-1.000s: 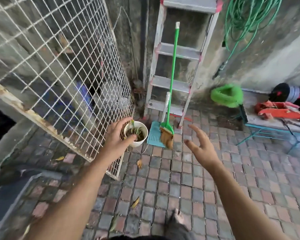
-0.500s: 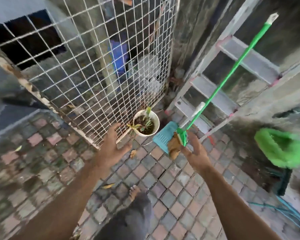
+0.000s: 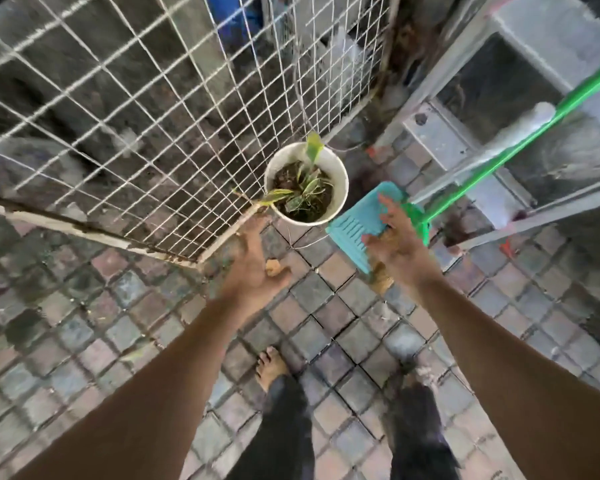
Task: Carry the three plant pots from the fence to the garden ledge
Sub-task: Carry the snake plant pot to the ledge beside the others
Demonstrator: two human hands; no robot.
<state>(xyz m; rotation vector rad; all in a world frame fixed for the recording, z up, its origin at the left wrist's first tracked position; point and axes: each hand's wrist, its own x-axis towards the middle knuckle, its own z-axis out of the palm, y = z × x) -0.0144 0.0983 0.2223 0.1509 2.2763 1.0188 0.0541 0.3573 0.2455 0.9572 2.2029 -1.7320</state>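
Note:
A white plant pot (image 3: 340, 188) with dark soil and a small green striped plant stands on the brick paving at the foot of the white wire fence (image 3: 146, 126). My left hand (image 3: 253, 268) is below and left of the pot, fingers apart, empty. Off to the pot's right, my right hand (image 3: 395, 240) hovers over a teal dustpan, fingers spread and holding nothing. Neither hand touches the pot. Only this one pot is in view.
A teal dustpan (image 3: 357, 230) lies right of the pot, with a green-handled broom (image 3: 520, 143) leaning over it. An aluminium stepladder (image 3: 465, 140) stands against the wall at the right. My bare feet (image 3: 271, 368) stand on the brick paving (image 3: 84, 323).
I have stepped closer and looked down more steeply, so the pot now appears larger and nearer. Both hands have stretched further toward it, one on each side.

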